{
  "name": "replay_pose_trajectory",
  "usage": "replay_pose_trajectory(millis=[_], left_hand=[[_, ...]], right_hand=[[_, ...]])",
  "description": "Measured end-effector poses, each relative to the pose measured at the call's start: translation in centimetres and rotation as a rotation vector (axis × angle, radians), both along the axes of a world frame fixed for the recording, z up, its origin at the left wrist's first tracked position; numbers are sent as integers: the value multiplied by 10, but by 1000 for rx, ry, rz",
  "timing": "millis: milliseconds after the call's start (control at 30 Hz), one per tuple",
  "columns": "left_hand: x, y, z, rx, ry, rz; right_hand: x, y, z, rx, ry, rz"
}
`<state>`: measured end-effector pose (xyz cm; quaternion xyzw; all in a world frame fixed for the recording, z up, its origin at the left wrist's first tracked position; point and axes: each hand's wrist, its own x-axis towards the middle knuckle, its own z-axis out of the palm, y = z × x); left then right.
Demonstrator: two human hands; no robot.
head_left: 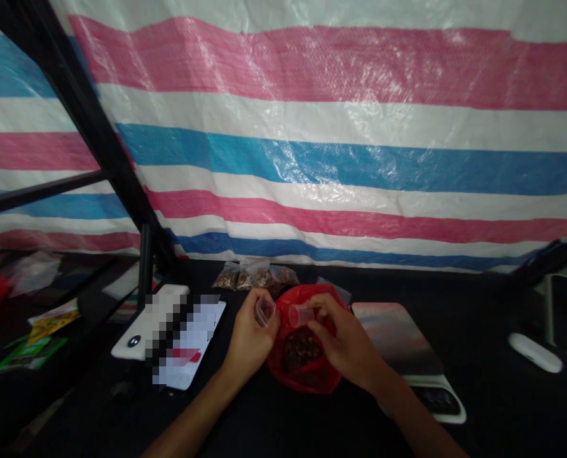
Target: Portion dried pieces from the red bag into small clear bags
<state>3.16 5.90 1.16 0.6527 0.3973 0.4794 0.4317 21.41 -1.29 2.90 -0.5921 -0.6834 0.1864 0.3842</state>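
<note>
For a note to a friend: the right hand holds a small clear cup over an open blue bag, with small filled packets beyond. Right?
Not quite: the head view shows that the open bag is red, not blue. The right hand does hold the small clear cup over it, with small filled packets beyond.

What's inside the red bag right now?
Loose brown bits show through the open mouth of the red bag. The right hand and the clear cup hide part of it; the bottom lies out of sight.
</note>
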Motion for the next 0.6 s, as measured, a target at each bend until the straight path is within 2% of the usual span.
replay_pose_trajectory(millis=[133, 233, 367, 600], left_hand=[[0, -7, -1, 161, 174, -65], [0, -10, 0, 220, 257, -124], [0, -10, -1, 179, 268, -154], [2, -10, -5, 53, 203, -154]], right_hand=[[-4, -2, 0, 162, 107, 3], [-10, -5, 1, 261, 17, 88], [-13, -8, 1, 379, -171, 169], [-5, -7, 1, 425, -161, 58]])
